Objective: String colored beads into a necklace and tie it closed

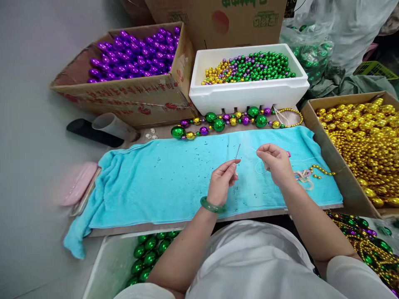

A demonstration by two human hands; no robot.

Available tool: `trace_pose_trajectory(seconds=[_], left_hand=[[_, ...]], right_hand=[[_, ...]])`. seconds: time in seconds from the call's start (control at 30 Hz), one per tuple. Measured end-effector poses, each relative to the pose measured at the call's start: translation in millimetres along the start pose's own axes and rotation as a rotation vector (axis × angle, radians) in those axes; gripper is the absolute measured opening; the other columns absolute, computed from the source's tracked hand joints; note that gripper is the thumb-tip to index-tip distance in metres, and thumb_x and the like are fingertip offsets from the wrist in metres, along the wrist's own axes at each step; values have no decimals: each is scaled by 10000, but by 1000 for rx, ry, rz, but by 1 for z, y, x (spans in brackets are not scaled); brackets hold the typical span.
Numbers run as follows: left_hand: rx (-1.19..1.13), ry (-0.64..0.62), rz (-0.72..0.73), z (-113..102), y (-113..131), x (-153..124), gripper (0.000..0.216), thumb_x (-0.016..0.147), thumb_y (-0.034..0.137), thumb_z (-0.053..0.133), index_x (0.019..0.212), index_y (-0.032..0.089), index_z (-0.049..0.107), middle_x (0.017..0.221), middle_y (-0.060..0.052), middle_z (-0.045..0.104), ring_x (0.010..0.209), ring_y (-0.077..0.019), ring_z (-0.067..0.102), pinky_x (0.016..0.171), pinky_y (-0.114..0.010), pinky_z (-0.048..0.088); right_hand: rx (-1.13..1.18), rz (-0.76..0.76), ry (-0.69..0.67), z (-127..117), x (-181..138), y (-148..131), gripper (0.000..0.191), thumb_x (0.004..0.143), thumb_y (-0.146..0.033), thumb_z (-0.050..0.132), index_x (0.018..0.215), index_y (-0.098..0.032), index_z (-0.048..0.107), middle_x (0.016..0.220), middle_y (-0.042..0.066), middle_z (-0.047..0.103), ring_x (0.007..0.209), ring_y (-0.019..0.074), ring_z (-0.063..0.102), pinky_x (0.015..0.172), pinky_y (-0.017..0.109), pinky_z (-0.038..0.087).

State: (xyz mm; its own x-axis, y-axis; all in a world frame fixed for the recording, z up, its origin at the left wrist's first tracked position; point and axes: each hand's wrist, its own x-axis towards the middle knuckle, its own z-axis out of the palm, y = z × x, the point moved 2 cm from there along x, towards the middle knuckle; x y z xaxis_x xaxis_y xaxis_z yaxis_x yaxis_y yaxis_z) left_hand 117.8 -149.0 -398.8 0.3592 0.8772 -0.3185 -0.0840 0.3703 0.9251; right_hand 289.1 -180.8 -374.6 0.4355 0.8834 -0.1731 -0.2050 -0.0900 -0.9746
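Note:
My left hand, with a green bangle at its wrist, pinches a thin needle that points upward. To its right, my right hand is closed on the end of a white thread. The thread loops below the fingers and trails right across the blue towel. Needle tip and thread end are apart. On the towel by my right wrist lie a short string of gold beads and some pale ribbon-like bits. Beyond the towel rests a strand of mixed green, purple and gold beads.
A carton of purple beads and a white foam box of small beads stand behind. Gold beads fill a carton at right. Large green beads sit below the table edge. A clear cup lies at left.

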Motion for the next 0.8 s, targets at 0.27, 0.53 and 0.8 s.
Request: trace_pose_trajectory(seconds=[0.27, 0.53, 0.8], left_hand=[[-54, 49, 64, -10, 3, -6, 377, 738, 391, 697, 1049, 177, 696, 748, -5, 611, 567, -51, 499, 460, -171, 335], [-139, 19, 70, -5, 1, -11, 410, 778, 416, 664, 1102, 165, 675, 616, 16, 570, 536, -65, 499, 450, -172, 357], [-185, 53, 94, -10, 14, -24, 319, 797, 376, 659, 1031, 162, 695, 641, 5, 594, 562, -63, 514, 491, -175, 402]], right_hand=[[-109, -64, 27, 29, -11, -7, 197, 690, -353, 690, 747, -170, 648, 451, -92, 309, 421, 51, 228, 411, 222, 186], [4, -212, 52, 56, -31, -5, 124, 762, -287, 633, 776, -179, 573, 876, 37, 601, 776, 153, 595, 535, 245, 496], [67, -523, -672, 36, -92, -75, 148, 828, -299, 642, 697, -229, 645, 681, 23, 605, 694, 140, 589, 663, 265, 519]])
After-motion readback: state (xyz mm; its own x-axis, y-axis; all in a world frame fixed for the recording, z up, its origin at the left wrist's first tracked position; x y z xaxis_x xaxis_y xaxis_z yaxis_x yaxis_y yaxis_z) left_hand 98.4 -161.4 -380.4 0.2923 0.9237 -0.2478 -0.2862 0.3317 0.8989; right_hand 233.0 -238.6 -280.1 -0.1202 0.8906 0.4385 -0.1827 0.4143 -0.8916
